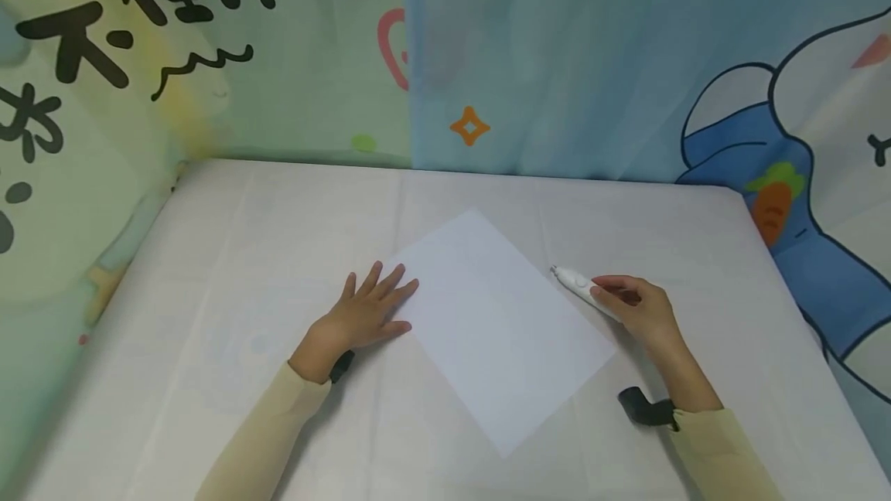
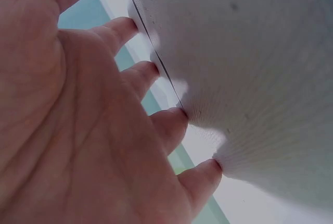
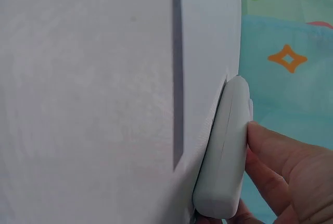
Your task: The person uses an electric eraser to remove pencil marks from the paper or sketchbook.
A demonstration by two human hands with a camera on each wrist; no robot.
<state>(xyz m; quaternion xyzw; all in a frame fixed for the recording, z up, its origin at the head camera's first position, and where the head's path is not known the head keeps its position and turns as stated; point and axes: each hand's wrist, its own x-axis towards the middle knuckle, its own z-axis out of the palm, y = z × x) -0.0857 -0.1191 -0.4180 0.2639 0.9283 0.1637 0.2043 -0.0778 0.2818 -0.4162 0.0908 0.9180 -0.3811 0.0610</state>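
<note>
A square white sheet of paper (image 1: 501, 331) lies turned like a diamond on the white-covered table. My left hand (image 1: 365, 311) rests with spread fingers at its left corner; in the left wrist view the fingertips (image 2: 171, 120) touch the surface along a thin dark edge. My right hand (image 1: 636, 308) pinches a slim white pen-shaped tool (image 1: 578, 284) between thumb and fingers, beside the paper's right edge. The tool's narrow tip points away, toward the upper left. Its rounded white body (image 3: 223, 151) lies close against the surface in the right wrist view; its exact kind is unclear.
The white tablecloth (image 1: 244, 277) spreads around the paper. Behind the table hangs a printed cloth backdrop (image 1: 557, 60) with black lettering, an orange star and a cartoon rabbit. A dark wrist mount (image 1: 643, 408) sticks out beside the right wrist.
</note>
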